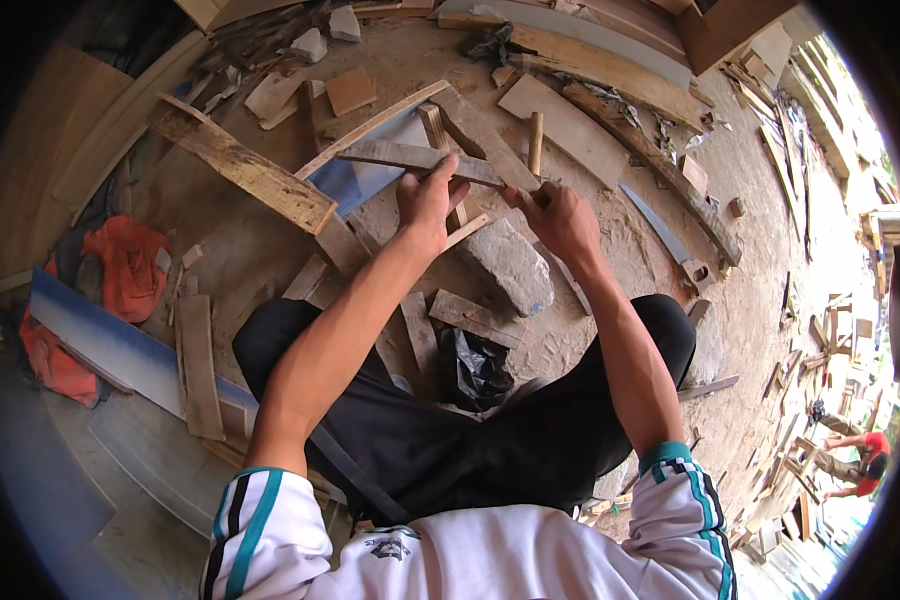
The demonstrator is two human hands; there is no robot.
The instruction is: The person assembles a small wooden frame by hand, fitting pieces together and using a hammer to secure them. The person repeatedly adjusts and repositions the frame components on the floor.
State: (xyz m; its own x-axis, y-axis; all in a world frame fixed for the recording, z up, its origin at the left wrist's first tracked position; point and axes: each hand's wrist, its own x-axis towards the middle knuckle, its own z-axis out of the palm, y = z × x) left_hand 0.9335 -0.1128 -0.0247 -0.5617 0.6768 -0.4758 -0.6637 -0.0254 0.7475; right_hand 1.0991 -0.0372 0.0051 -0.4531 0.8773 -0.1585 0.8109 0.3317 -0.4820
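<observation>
My left hand (428,208) is closed around a narrow wooden slat (395,153), its thumb along the top. The slat is held off the ground, slanting slightly down to the right. At its right end my right hand (568,222) is closed in a pinch; what sits in those fingers is hidden. A round wooden handle (536,140) shows just beyond my right knuckles, and I cannot tell whether they touch it. Beneath my hands lies a frame of wooden strips (435,128) next to a blue-and-white panel (365,182). A grey stone block (510,265) rests nearer to me.
A handsaw (660,228) lies on the right near a long plank (660,160). To the left are a rough board (245,165), an orange-and-grey bag (125,268) and a blue-white board (120,335). A black plastic bag (475,370) lies between my legs. Far right, another person (860,462) bends among wood scraps.
</observation>
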